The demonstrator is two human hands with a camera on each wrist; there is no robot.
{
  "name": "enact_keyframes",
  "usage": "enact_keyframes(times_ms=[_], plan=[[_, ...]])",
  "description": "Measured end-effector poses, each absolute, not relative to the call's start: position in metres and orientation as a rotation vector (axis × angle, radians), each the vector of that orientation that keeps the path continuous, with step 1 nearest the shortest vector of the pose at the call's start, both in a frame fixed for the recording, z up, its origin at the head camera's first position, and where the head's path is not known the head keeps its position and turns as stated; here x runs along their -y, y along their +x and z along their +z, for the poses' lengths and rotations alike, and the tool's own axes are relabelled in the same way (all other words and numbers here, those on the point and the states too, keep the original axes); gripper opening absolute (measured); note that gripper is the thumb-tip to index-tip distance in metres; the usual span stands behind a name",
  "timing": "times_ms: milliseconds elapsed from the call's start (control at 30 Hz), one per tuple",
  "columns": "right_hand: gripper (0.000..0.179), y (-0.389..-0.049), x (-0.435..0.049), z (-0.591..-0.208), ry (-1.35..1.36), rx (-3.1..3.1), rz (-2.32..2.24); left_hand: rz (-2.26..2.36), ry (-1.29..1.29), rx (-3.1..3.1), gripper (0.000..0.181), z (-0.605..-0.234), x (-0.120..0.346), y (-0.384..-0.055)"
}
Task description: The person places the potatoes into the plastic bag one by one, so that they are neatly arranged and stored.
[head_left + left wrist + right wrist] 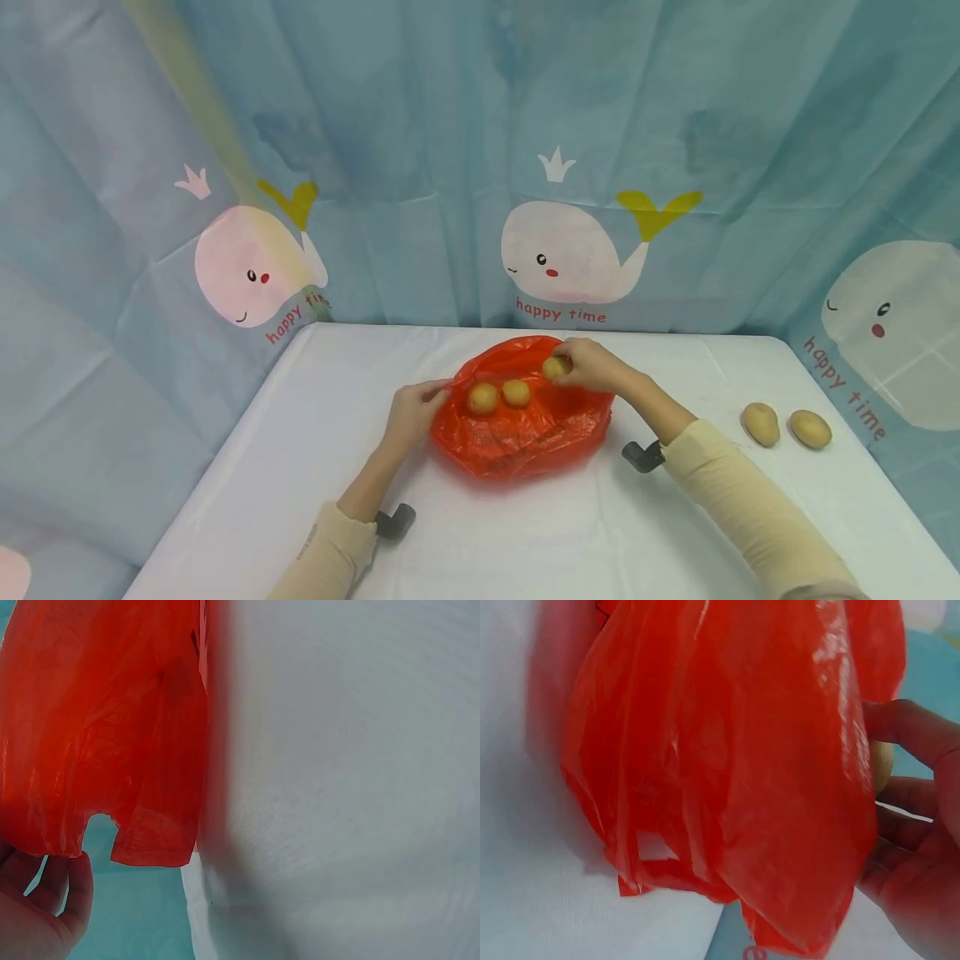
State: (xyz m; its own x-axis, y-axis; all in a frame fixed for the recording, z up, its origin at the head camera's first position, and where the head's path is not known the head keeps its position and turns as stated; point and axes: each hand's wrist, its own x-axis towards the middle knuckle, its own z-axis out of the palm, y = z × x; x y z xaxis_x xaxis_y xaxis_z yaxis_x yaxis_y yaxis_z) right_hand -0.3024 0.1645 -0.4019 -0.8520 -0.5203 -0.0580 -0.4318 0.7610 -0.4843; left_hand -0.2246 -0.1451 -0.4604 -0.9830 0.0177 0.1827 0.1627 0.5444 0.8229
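A red plastic bag (510, 446) lies with its mouth spread wide in the middle of the table. Inside it rest two potatoes, a larger potato (482, 398) on the left and a smaller potato (516, 392) beside it. My left hand (411, 413) pinches the bag's left rim; in the left wrist view its fingertips meet the red edge. Over the right part of the mouth, my right hand (596, 367) grips another potato (556, 367). From the right wrist, that potato (881, 765) shows only partly, behind the bag's side (780, 772).
Two more potatoes, a left one (761, 423) and a right one (811, 428), lie on the white table (525, 542) beyond my right forearm. A blue curtain (420, 167) printed with whales hangs behind the table and along its sides.
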Motion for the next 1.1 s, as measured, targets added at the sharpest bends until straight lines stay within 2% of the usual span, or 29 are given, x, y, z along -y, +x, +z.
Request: enact_keyframes(times_ms=[567,1100], plan=[[0.038,-0.306,-0.141,-0.425,-0.765,-2.763,-0.45,-1.437,-0.116,2.63,0.026,-0.461,0.144,-0.225],[0.04,-0.303,-0.137,-0.433,-0.712,-2.764,-0.464,-1.452,-0.109,2.626,0.026,-0.462,0.146,-0.225]])
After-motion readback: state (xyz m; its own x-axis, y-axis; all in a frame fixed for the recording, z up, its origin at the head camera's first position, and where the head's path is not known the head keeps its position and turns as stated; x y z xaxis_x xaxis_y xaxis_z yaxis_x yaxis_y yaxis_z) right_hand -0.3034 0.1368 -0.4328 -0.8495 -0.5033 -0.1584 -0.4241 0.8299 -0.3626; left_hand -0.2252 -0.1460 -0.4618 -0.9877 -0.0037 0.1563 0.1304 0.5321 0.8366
